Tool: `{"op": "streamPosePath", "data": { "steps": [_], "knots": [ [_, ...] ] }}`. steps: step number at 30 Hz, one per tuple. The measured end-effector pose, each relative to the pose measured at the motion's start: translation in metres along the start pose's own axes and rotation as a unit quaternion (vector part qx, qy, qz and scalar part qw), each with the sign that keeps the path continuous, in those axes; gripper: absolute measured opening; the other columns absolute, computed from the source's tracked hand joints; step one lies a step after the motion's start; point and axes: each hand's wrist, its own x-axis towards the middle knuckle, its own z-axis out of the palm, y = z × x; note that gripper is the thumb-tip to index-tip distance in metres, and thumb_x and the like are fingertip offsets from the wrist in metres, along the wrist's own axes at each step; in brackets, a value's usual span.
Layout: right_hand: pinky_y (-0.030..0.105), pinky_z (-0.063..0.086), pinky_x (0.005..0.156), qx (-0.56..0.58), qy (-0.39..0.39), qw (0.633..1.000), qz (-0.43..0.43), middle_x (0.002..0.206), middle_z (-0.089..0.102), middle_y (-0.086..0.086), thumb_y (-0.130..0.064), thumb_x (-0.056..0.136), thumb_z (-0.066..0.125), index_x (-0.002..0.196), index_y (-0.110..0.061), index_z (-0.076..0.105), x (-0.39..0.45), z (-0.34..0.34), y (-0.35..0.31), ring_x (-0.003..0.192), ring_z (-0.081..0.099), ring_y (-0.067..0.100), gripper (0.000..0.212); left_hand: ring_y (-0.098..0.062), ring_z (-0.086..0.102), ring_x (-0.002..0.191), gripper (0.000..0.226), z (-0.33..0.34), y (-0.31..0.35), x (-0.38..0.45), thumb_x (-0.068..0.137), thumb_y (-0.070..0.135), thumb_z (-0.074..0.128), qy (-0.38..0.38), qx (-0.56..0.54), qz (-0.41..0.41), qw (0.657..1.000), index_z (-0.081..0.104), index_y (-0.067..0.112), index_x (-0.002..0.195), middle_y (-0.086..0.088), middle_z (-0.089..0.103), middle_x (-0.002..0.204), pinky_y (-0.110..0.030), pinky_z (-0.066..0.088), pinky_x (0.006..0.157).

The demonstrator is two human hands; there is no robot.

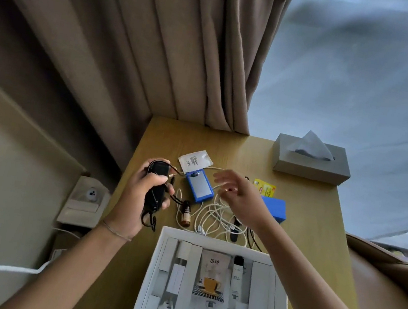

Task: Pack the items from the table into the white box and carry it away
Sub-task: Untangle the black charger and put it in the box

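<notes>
Here, left hand (137,194) gripping black corded pouch (156,189), white box (161,267) open.

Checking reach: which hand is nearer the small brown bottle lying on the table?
Left. The left hand, gripping a black device, sits just left of the brown bottle. The right hand hovers open farther off, up and to the bottle's right, above the white cables.

White box (151,274) lies on table (317,239), cables (214,217) behind it.
</notes>
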Motion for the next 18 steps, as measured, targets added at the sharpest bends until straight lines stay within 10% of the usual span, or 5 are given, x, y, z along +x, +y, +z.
{"op": "streamPosePath", "data": {
  "steps": [4, 6, 9, 18],
  "knots": [
    [0.028, 0.038, 0.108, -0.039, -0.053, 0.993, -0.095, 0.144, 0.054, -0.006, -0.022, 0.097, 0.064, 0.141, -0.030, 0.051, -0.016, 0.024, -0.036, 0.133, 0.047, 0.009, 0.047, -0.022, 0.059, 0.077, 0.033, 0.004, 0.001, -0.014, 0.081, 0.013, 0.056, -0.084, -0.006, -0.017, 0.996, 0.061, 0.010, 0.113, -0.017, 0.064, 0.109, -0.028, 0.043, 0.050],
    [0.032, 0.047, 0.089, -0.030, -0.087, 0.989, -0.114, 0.113, 0.069, 0.001, -0.020, 0.101, 0.058, 0.117, -0.016, 0.066, -0.023, 0.032, -0.046, 0.105, 0.063, 0.013, 0.019, -0.021, 0.060, 0.077, 0.033, 0.006, 0.002, -0.021, 0.080, 0.017, 0.060, -0.116, -0.041, -0.031, 0.992, 0.067, 0.011, 0.112, -0.014, 0.066, 0.102, -0.026, 0.045, 0.051],
    [0.036, 0.046, 0.063, 0.103, -0.138, 0.983, -0.061, 0.067, 0.057, 0.004, -0.018, 0.107, 0.047, 0.081, -0.004, 0.061, -0.041, 0.035, -0.053, 0.061, 0.055, 0.015, 0.032, -0.021, 0.060, 0.077, 0.034, 0.009, 0.004, -0.031, 0.081, 0.019, 0.059, -0.133, -0.111, -0.050, 0.984, 0.068, 0.010, 0.113, -0.015, 0.066, 0.108, -0.026, 0.045, 0.050],
    [0.022, 0.038, 0.053, 0.110, -0.157, 0.981, 0.023, 0.059, 0.049, -0.001, -0.021, 0.108, 0.044, 0.092, -0.007, 0.070, -0.109, 0.044, -0.021, 0.052, 0.044, 0.012, 0.034, -0.019, 0.057, 0.069, 0.027, 0.011, -0.026, -0.056, 0.083, 0.024, 0.066, -0.064, -0.158, -0.128, 0.977, 0.064, 0.004, 0.102, -0.013, 0.060, 0.090, -0.024, 0.046, 0.052]
  ]
}}
